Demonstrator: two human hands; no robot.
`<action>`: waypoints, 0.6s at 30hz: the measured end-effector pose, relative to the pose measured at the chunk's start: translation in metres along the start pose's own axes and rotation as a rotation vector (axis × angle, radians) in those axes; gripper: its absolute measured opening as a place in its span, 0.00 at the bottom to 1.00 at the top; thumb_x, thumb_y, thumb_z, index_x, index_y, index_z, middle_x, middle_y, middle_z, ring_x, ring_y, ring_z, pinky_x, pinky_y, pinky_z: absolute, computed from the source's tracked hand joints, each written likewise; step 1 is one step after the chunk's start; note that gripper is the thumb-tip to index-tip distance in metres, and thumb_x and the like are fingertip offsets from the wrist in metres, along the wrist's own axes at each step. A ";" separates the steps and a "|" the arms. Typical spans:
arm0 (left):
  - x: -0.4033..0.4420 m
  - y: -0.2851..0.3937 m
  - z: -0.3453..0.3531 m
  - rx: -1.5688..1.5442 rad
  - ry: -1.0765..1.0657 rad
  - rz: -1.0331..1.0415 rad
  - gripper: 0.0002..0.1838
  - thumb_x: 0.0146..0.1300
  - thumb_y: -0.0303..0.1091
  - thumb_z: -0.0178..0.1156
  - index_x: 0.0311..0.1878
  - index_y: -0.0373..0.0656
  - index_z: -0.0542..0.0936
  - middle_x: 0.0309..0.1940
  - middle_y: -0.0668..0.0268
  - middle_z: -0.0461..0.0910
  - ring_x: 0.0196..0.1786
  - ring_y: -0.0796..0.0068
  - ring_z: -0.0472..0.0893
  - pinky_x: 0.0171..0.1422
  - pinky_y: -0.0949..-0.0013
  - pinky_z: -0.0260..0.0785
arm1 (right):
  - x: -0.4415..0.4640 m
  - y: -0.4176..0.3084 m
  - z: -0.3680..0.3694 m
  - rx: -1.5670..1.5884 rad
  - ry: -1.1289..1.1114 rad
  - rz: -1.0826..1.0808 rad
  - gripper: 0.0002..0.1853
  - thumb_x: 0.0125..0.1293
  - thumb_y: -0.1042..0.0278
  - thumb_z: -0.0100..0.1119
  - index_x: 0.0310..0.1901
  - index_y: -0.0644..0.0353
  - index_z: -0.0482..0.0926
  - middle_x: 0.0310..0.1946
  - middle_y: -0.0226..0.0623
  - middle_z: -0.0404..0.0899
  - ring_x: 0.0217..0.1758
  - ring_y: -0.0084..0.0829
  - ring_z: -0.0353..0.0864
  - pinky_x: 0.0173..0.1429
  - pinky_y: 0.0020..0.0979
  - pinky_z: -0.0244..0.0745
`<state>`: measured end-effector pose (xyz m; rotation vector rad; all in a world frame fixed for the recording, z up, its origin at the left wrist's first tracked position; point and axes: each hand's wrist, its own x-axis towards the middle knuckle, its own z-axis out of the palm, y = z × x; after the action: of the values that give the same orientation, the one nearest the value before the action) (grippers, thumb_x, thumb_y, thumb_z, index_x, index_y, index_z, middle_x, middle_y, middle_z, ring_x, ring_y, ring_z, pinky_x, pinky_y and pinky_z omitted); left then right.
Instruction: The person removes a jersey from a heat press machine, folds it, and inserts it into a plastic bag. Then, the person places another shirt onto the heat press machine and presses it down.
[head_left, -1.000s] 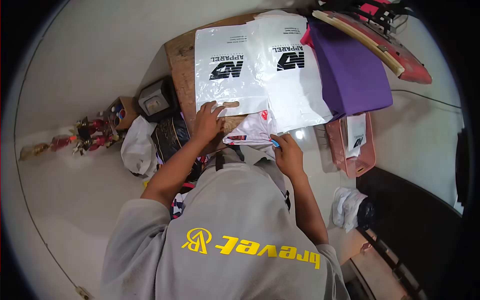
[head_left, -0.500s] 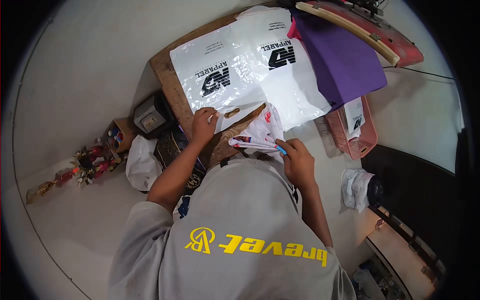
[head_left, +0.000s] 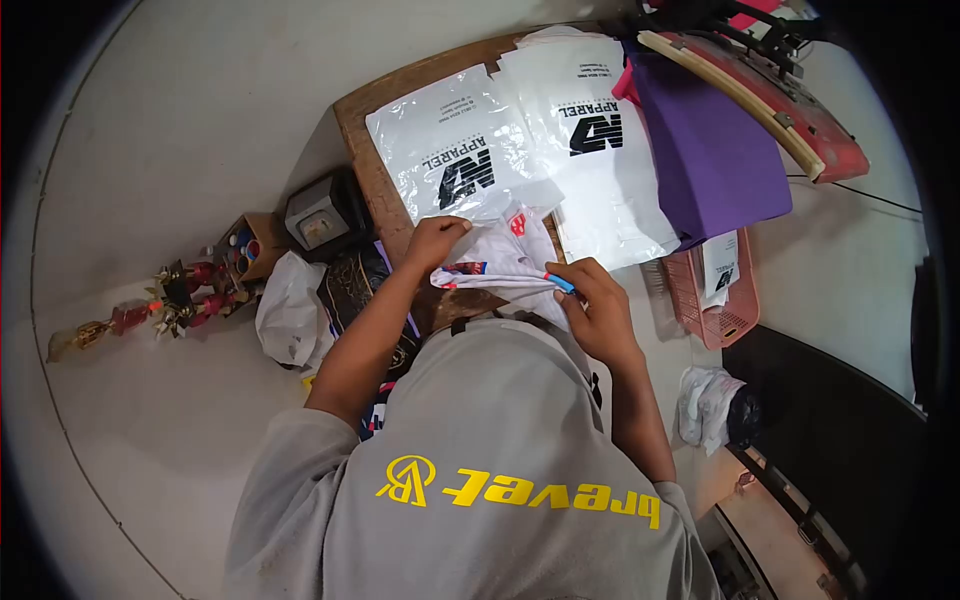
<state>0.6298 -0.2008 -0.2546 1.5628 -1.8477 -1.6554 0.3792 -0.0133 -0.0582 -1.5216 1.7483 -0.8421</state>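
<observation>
"What did the left hand (head_left: 437, 243) have hold of?"

"The near edge of a plastic bag (head_left: 450, 145), pinched at the bent fingertips. The underside of that hold was hidden from me. The film spread flat beyond the hand, white, thin and glossy, with small wrinkles catching the light around bold black lettering."

"And the right hand (head_left: 600, 310)?"

"That one was clasping a folded garment (head_left: 500, 258) at its right end, thumb and forefinger closed about a small, smooth blue strip (head_left: 562, 284). I couldn't tell whether the strip was part of the cloth."

"Where did the garment lie, then?"

"Between the two grips, its far end meeting the bag's near edge. How much of it was inside the bag I couldn't tell. It was soft, pale cloth with red and blue printed patches, its near side folded into a long, rounded ridge."

"What was underneath?"

"A wooden table (head_left: 367, 160), brown and grainy, its bare strip showing just beyond the left grip."

"Anything past the right grip?"

"Beyond it, a flat stack of white bags (head_left: 600, 195) with uneven edges; farther right, a boxy purple bundle (head_left: 710, 160) with a matte surface, and below that a pink lattice basket (head_left: 735, 330)."
</observation>
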 end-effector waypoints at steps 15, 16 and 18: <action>0.003 0.009 0.022 0.045 0.316 0.068 0.20 0.74 0.46 0.66 0.50 0.36 0.90 0.36 0.54 0.90 0.39 0.71 0.86 0.50 0.65 0.77 | -0.007 0.014 -0.002 0.152 -0.028 -0.055 0.18 0.67 0.79 0.65 0.57 0.58 0.88 0.46 0.40 0.85 0.42 0.38 0.85 0.49 0.35 0.80; 0.003 0.009 0.023 -0.003 0.331 0.074 0.19 0.75 0.45 0.66 0.51 0.36 0.89 0.36 0.56 0.90 0.39 0.71 0.86 0.49 0.66 0.77 | -0.006 0.013 -0.002 0.150 -0.033 -0.062 0.18 0.66 0.79 0.65 0.57 0.57 0.88 0.47 0.40 0.85 0.44 0.39 0.86 0.49 0.36 0.80; -0.002 0.011 0.020 -0.080 0.249 0.138 0.19 0.75 0.45 0.66 0.51 0.36 0.90 0.37 0.57 0.91 0.39 0.71 0.86 0.49 0.66 0.77 | -0.006 0.012 0.001 0.087 -0.033 -0.016 0.18 0.67 0.79 0.65 0.57 0.57 0.87 0.47 0.39 0.85 0.44 0.39 0.86 0.49 0.37 0.80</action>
<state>0.6103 -0.1898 -0.2519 1.4952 -1.6988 -1.3875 0.3736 -0.0060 -0.0679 -1.4860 1.6559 -0.8851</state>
